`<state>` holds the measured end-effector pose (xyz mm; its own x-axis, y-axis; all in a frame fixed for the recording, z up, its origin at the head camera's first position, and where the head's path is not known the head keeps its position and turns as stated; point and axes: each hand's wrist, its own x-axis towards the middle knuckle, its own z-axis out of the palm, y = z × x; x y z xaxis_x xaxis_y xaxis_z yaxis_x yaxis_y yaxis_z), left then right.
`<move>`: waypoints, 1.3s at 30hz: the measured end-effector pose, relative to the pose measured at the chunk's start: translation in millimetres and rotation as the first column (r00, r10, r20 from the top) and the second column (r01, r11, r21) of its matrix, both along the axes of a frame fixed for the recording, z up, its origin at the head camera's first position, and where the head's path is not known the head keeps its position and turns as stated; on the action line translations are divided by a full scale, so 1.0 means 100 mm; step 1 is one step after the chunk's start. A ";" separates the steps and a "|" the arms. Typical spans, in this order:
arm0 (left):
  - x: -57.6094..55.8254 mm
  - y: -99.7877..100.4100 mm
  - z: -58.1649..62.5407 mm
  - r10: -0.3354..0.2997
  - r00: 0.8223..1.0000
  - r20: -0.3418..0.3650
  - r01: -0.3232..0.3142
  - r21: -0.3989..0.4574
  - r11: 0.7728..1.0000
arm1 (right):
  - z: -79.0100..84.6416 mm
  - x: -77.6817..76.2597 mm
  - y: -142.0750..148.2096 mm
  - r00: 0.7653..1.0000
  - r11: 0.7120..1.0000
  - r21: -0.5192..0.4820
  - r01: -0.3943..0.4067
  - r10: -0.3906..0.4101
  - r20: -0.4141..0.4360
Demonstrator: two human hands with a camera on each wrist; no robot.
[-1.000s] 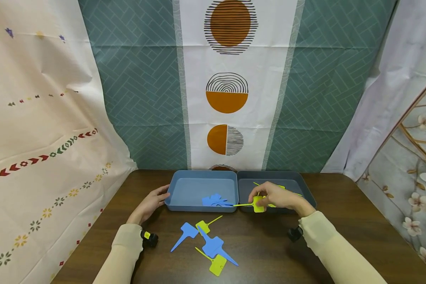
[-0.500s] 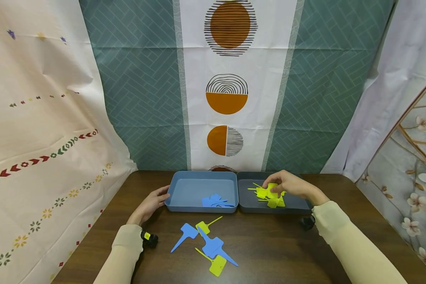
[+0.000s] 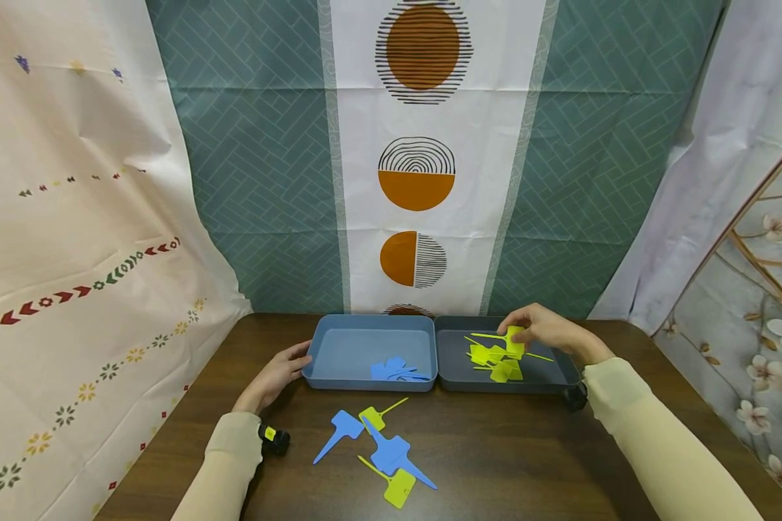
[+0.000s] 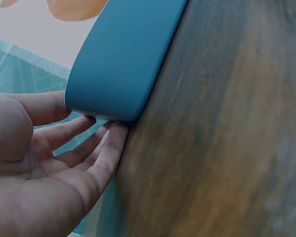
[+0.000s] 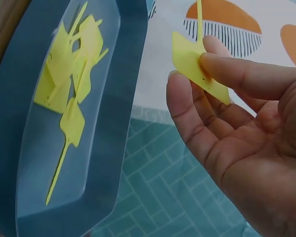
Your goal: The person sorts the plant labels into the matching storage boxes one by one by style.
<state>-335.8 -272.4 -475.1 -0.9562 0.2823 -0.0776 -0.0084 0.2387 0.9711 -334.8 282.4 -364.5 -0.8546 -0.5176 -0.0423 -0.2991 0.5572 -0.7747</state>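
My right hand (image 3: 550,333) pinches a yellow T-shaped plant label (image 5: 190,59) by its broad head, thumb on one face and fingers behind. It is held over the dark grey tray (image 3: 452,370), where several yellow labels (image 3: 505,370) lie in a loose pile. In the head view my left hand (image 3: 276,374) is at the left end of the lighter blue tray (image 3: 348,344). Seen from the left wrist, its thumb and extended fingertips touch the tray's outer end wall. Several blue plant labels (image 3: 394,367) lie inside that tray, near its front right.
Before the trays, blue labels (image 3: 391,454) and two yellow labels (image 3: 400,487) lie on the brown wooden table (image 3: 508,463), some overlapping. The two trays stand side by side near the back edge. Patterned cloths (image 3: 267,181) hang behind and at both sides.
My right hand has carried the yellow label rightward and back, from over the trays' meeting edges to above the dark tray's back. The left hand has stayed put.
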 end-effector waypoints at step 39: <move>0.02 0.00 0.02 -0.007 1.000 0.000 0.007 0.006 1.000 | -0.08 -0.23 -0.04 0.999 0.977 0.211 0.029 -0.021 -0.040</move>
